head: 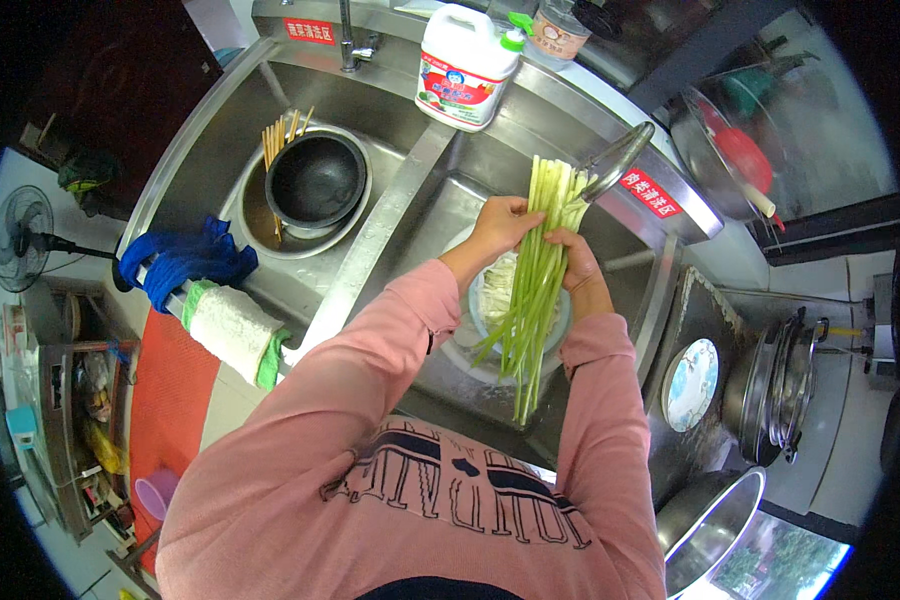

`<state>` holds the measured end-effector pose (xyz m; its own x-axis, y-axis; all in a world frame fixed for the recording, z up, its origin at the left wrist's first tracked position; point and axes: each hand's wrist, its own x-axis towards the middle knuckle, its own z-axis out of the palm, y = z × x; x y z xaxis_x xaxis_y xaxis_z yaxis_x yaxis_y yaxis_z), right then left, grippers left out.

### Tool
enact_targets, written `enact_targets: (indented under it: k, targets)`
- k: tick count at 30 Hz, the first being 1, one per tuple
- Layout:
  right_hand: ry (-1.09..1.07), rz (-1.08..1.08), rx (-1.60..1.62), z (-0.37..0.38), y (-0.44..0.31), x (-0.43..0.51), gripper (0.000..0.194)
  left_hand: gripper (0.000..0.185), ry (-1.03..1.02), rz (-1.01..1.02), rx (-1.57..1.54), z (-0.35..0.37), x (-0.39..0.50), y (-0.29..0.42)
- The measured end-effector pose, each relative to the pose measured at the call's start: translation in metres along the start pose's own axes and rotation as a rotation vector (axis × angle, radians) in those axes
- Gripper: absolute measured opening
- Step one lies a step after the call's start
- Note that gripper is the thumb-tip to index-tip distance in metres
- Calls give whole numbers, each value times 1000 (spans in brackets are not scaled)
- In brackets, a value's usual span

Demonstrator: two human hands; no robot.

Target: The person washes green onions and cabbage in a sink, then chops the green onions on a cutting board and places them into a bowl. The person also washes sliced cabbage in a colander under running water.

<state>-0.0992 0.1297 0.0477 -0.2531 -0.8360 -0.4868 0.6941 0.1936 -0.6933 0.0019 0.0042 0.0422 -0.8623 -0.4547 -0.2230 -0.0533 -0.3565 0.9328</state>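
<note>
A bunch of long green vegetable stalks [538, 277] is held by both hands over the right sink basin [435, 367]. My left hand [502, 225] grips it from the left, near the pale cut ends. On the other side, my right hand [579, 264] closes around it slightly lower. The thin ends hang towards me. Beneath lies a pale bowl [564, 319] containing whitish shredded food [497, 289], partly hidden by the stalks. A curved metal faucet [624, 159] reaches to the cut ends; whether water flows is unclear.
The left basin holds a metal bowl [249, 196] with a black pot [316, 180] and wooden chopsticks [274, 142]. A detergent jug [465, 71] stands behind the divider [379, 225]. Blue cloth [184, 262] and a white-green towel [232, 330] drape the left edge. A plate [690, 385] lies right.
</note>
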Motion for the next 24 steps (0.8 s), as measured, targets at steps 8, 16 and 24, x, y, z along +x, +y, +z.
enact_targets:
  k: [8,16,24]
  targets:
    - [107,-6,50,-12,14,-4,38,21,82,0,78,8,-3,-21]
    - [128,4,46,-5,20,1,37,30,80,40,128,15,2,-42]
    - [76,35,63,-3,19,1,38,31,-18,50,-121,3,-2,-37]
